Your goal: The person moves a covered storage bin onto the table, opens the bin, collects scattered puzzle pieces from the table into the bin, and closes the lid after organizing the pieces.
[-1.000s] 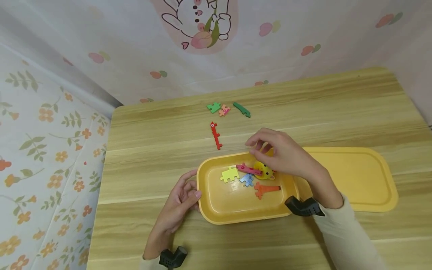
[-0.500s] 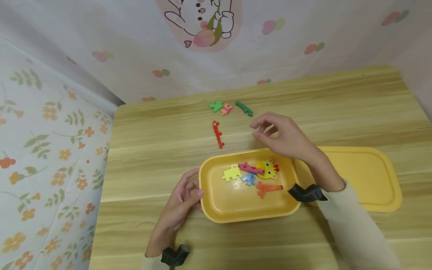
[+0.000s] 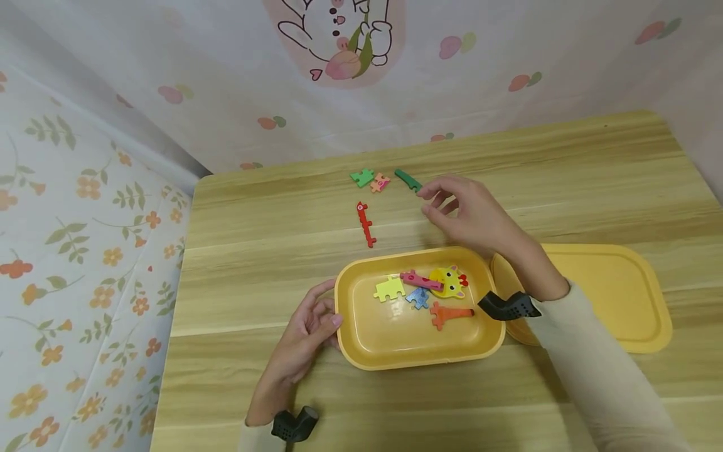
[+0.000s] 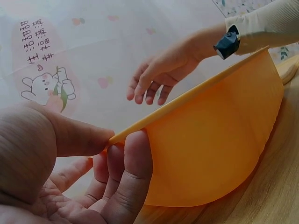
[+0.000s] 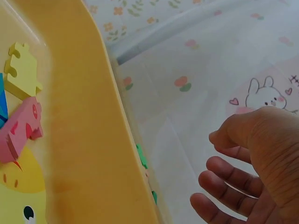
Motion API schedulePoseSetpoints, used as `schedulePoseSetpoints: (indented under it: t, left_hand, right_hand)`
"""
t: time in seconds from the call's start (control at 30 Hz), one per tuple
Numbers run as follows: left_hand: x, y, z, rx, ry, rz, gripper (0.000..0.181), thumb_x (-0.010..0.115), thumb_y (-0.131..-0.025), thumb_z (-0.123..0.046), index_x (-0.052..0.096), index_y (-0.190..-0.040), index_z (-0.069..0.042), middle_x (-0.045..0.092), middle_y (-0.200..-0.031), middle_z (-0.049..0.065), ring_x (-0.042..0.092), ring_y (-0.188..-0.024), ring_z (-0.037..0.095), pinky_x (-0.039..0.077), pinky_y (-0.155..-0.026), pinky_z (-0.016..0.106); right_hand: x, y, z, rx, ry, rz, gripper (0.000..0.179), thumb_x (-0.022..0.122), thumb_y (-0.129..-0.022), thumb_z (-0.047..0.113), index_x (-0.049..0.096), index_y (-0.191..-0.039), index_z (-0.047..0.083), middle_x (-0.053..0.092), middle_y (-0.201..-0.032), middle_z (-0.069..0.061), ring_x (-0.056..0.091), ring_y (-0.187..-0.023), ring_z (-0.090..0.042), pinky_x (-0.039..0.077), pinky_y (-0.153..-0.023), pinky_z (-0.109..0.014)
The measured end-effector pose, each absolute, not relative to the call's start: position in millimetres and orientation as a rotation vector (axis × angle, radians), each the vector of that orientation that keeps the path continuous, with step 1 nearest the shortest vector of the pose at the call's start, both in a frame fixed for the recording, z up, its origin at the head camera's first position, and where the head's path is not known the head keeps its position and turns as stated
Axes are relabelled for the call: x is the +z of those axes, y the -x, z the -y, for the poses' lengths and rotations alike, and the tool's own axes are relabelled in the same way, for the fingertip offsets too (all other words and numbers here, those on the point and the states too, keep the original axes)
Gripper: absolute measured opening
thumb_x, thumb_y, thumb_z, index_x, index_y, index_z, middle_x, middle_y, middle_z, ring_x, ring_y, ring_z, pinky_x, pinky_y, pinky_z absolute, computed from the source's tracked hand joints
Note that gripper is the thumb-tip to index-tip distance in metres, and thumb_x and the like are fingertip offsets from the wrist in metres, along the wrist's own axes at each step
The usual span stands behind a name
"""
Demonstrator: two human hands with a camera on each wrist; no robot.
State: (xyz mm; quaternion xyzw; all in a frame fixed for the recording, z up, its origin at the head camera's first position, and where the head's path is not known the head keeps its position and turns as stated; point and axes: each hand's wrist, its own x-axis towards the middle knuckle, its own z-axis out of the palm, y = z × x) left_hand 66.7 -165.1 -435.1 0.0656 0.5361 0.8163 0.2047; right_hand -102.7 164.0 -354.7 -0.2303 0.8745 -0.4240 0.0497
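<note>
My left hand (image 3: 305, 333) holds the left end of a yellow plastic box (image 3: 418, 365); in the left wrist view the thumb and fingers (image 4: 138, 158) pinch its rim. Inside lie a giraffe-head piece (image 3: 452, 285), a pink piece (image 3: 422, 281) overlapping it, a light yellow piece (image 3: 390, 289), a blue piece (image 3: 418, 297) and an orange piece (image 3: 449, 315). Beyond the box's far rim hovers my right hand (image 3: 471, 213), fingers loosely bent and nothing between them. Its fingertips overlap the end of a dark green puzzle piece (image 3: 405, 178) in the head view.
Behind the box lie a red strip piece (image 3: 366, 224), a bright green piece (image 3: 362, 177) and a small orange-pink piece (image 3: 380, 182). A yellow lid (image 3: 615, 295) rests to the right, under the right forearm. A printed curtain (image 3: 480, 81) hangs along the table's back edge.
My right hand has risen away from over the box toward the back of the table, near the dark green piece, uncovering the giraffe head. The left hand keeps its grip.
</note>
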Motion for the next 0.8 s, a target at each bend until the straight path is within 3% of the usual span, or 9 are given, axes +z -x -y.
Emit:
schedulePoseSetpoints:
  t: [0.1,0.3,0.47,0.67,0.8]
  left_hand:
    - [-435,-67,165,2.278,-0.186,-1.496,0.06,0.053,-0.106,0.005,0.031,-0.161,-0.007,0.064,-0.119,0.006,0.074,-0.088,0.011,0.068,-0.068,0.026]
    - [-433,-66,165,2.269,-0.176,-1.514,0.06,0.053,-0.106,0.004,0.032,-0.161,-0.007,0.065,-0.119,0.007,0.074,-0.088,0.011,0.068,-0.068,0.026]
    - [-433,-66,166,2.266,-0.173,-1.523,0.059,0.054,-0.106,0.004,0.032,-0.16,-0.006,0.064,-0.118,0.007,0.074,-0.087,0.012,0.068,-0.067,0.026]
    - [-431,-67,166,2.249,-0.15,-1.536,0.06,0.055,-0.106,0.003,0.032,-0.161,-0.006,0.064,-0.118,0.008,0.074,-0.087,0.011,0.067,-0.068,0.025]
    - [-432,-68,166,2.246,-0.144,-1.536,0.06,0.055,-0.106,0.003,0.033,-0.16,-0.007,0.063,-0.119,0.008,0.073,-0.087,0.011,0.067,-0.068,0.025]
  right_hand:
    - [-355,108,-162,-1.291,0.674,-2.664,0.022,0.072,-0.1,0.012,0.072,-0.121,0.006,0.074,-0.12,-0.014,0.068,-0.099,-0.023,0.064,-0.09,-0.046]
    - [-360,121,-160,-1.321,0.645,-2.675,0.021,0.072,-0.101,0.015,0.074,-0.12,0.006,0.074,-0.114,-0.012,0.068,-0.099,-0.023,0.06,-0.083,-0.02]
    - [-364,134,-160,-1.37,0.642,-2.683,0.023,0.071,-0.101,0.012,0.073,-0.12,0.0,0.074,-0.113,-0.015,0.068,-0.098,-0.025,0.055,-0.077,-0.009]
    - [-370,146,-162,-1.362,0.604,-2.7,0.027,0.069,-0.101,0.012,0.071,-0.124,-0.002,0.072,-0.12,-0.02,0.069,-0.101,-0.032,0.052,-0.078,-0.009]
    - [-372,154,-161,-1.309,0.597,-2.694,0.031,0.068,-0.102,0.014,0.069,-0.129,-0.001,0.069,-0.128,-0.023,0.07,-0.106,-0.036,0.063,-0.089,-0.03]
